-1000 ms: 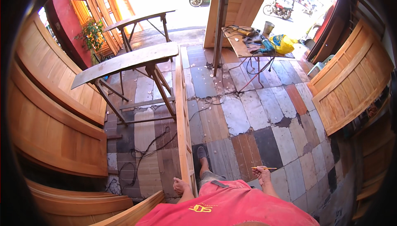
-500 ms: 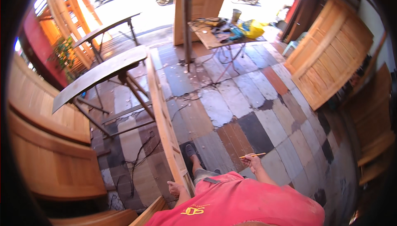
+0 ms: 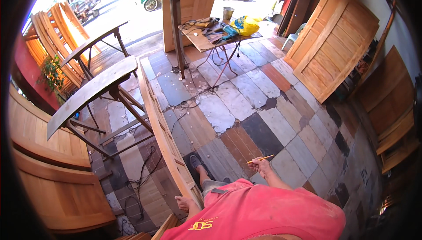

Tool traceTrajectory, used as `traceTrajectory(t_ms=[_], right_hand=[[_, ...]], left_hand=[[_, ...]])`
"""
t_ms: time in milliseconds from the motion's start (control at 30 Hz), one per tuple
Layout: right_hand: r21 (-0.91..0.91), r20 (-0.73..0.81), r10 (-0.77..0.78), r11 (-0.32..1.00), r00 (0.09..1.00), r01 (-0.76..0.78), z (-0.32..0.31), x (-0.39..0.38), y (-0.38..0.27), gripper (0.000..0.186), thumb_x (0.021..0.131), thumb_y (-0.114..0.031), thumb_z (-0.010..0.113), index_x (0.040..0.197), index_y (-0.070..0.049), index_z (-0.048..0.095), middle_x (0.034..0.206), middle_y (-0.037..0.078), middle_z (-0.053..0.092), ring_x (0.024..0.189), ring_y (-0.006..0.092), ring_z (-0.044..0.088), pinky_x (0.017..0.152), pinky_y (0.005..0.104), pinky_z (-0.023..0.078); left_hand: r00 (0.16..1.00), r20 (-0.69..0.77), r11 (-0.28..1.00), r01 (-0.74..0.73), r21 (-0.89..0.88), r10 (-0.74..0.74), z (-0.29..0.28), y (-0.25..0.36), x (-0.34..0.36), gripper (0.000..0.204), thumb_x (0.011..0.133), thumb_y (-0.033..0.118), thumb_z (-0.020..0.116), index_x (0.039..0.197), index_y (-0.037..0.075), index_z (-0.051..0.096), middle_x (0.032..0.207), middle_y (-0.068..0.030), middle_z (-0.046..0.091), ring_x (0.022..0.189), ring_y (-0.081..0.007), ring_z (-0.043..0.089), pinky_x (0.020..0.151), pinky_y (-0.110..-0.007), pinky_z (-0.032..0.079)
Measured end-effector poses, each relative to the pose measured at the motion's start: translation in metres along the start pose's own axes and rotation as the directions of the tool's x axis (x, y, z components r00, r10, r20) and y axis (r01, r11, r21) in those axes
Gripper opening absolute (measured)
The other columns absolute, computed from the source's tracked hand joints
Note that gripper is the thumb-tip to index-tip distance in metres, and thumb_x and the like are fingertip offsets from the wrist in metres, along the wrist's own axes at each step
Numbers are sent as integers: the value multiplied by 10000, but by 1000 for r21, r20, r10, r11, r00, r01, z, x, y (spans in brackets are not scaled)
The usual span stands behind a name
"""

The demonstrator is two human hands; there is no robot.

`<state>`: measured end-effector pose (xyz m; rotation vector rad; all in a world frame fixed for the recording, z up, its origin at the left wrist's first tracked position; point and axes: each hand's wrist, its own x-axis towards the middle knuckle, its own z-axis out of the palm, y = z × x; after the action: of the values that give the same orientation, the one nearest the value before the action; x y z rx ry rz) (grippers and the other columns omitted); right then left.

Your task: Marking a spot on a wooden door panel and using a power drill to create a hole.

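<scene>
My right hand [image 3: 259,165] grips a slim yellow pencil [image 3: 267,158], held level above the tiled floor. My left hand [image 3: 184,203] is low beside the edge of a long pale wooden frame [image 3: 169,152], fingers curled; whether it grips the frame is unclear. That frame runs from beside my leg up to the end of a trestle [image 3: 99,84] with a pale board top. My foot in a dark shoe [image 3: 196,163] stands just right of the frame.
Panelled doors [image 3: 52,191] lean at left and right [image 3: 334,42]. A folding table [image 3: 202,42] holds power tools, cables and a yellow bag [image 3: 246,25]. A post [image 3: 176,29], a plastic chair [image 3: 293,38], a plant [image 3: 52,73] and loose cables [image 3: 145,174] surround me. Vehicles are outside.
My view has swung to the right, so the table, trestles and doors appear further left. My right hand still holds the pencil; my left hand stays beside the frame.
</scene>
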<state>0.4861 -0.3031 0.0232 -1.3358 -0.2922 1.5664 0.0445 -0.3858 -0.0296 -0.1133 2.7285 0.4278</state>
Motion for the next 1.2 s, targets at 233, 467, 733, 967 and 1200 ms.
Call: traceTrajectory(t_ms=[233,467,733,967,1200], right_hand=[[-11,18,0,1000,1000,0,5,-2,-2,82,973,-43,718,1030,-41,660,994,189,779,893,279,794,790,406,680],[-6,10,6,1000,1000,-6,9,-1,-2,73,961,-35,727,1000,-51,667,969,177,775,878,283,797,761,401,688],[-21,3,5,1000,1000,-5,12,-4,-4,66,965,-48,727,1002,-51,671,969,169,779,877,274,798,766,395,686],[-22,11,4,1000,1000,-3,11,-5,-3,57,968,-49,721,996,-48,672,966,168,780,883,268,797,773,395,685],[-26,22,28,999,999,-28,7,2,3,99,971,-54,729,1046,-50,666,1016,191,783,908,278,797,807,406,680]], left_hand=[[999,-33,1000,-8,-5,8,15,-8,12,695,1056,598,396,1069,58,833,1125,-218,780,1096,-453,714,946,-598,522],[1000,-6,1000,25,-17,-25,16,-8,13,694,1055,607,399,1077,68,836,1132,-214,781,1102,-452,715,958,-616,511],[1000,-4,1000,-3,-13,3,14,-8,13,696,1062,608,381,1081,85,839,1129,-212,783,1107,-448,717,949,-616,516],[1000,10,1000,19,7,-19,13,-6,12,695,1067,600,366,1096,89,836,1143,-209,781,1114,-441,717,962,-611,517],[1000,6,1000,-8,7,8,10,-6,10,689,1076,580,362,1083,79,835,1129,-211,782,1109,-441,718,956,-608,523]])
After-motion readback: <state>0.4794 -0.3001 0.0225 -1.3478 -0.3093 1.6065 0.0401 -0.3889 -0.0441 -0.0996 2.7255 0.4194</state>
